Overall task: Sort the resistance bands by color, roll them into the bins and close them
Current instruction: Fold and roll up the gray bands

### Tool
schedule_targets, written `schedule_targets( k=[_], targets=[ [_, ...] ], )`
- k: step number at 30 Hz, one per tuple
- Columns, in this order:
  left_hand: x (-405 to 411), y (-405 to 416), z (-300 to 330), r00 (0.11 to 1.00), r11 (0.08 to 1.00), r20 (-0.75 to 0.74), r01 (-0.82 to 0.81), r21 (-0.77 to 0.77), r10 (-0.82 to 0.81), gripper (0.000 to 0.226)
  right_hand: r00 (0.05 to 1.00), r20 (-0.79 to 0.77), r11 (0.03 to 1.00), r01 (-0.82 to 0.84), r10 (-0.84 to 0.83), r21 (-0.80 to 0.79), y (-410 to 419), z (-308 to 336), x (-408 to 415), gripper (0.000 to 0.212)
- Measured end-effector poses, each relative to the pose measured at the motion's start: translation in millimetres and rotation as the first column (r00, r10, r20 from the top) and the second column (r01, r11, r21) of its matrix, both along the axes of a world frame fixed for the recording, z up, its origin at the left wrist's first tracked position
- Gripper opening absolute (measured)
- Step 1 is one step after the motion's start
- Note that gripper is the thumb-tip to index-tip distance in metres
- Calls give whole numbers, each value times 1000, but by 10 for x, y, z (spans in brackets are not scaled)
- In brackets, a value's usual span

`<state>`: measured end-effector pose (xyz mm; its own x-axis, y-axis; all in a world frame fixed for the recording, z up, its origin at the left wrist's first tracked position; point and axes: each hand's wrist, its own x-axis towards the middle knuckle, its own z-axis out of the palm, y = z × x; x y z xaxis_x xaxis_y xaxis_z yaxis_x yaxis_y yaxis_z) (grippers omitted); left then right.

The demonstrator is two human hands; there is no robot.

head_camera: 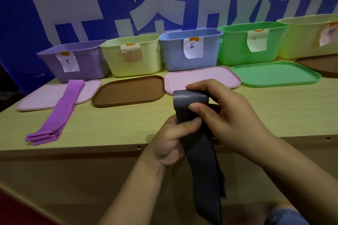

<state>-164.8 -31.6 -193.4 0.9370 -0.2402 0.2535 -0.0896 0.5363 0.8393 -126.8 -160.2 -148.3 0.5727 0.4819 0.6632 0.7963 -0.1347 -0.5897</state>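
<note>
Both hands over the table's front edge (109, 149): right hand (232, 115) pinches the rolled top of the grey band (199, 144), left hand (172, 140) grips it just below, tail hanging past the edge. Bare tabletop left of the hands up to the purple band (60, 113). Five open bins (190, 49) and the lids (128, 91) lie beyond the hands.

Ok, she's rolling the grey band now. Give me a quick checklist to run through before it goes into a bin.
1. Both hands on the grey band: left hand low, right hand at the rolled top. Ok.
2. Roll finished: not ok, a long tail hangs below the table edge.
3. Bins open: ok, the blue bin and its neighbours have no lids on.
4. Grey bin identified: cannot tell, labels unreadable.
5. Lids within reach: ok, the pink lid lies flat behind the hands.
6. Purple band sorted: not ok, unrolled across a lid.
</note>
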Motion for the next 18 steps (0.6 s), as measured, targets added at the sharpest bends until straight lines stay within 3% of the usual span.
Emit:
schedule_targets(
  k=[3, 7, 12, 15, 18],
  targets=[
    [13, -10, 14, 994, 985, -19, -105, 134, 108, 30, 1000, -26, 1000, -8, 9, 24, -35, 6, 2, 26],
    [54, 13, 71, 992, 950, 8, -124, 286, 127, 20, 999, -44, 997, 34, -31, 64, -63, -31, 44, 25],
    [25, 16, 43, 1000, 969, -16, -18, 246, 23, 9, 990, 60, 990, 124, -128, 65, -49, -138, 56, 27],
    [4, 21, 20, 1000, 984, -5, 27, 175, -26, 35, 996, 49, 995, 77, -80, 69, -49, -162, 45, 26],
    [-17, 44, 59, 999, 978, -33, -22, 206, 30, 62, 1000, 6, 997, 27, -28, 79, -59, -157, 45, 26]
  ],
)
